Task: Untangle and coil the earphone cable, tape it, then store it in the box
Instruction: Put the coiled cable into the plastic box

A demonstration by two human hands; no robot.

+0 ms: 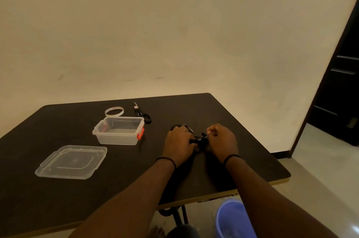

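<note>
Both hands on the dark bench [58, 195], right of centre. Black earphone cable [201, 139] bunched between them, touching both. Left hand [179, 145] palm down, fingers curled round the bundle's left side, pinning it to the bench. Right hand [221, 139] fisted, pinching a strand at the bundle's right end. Tangle detail too dark to resolve. A cable loop pokes out just beyond the left hand. Clear plastic box [118, 131], open, red latches, sits left of the hands, apart. Its lid [71, 162] lies flat, nearer and further left. Tape roll [114, 111] and scissors [141, 114] behind the box.
</note>
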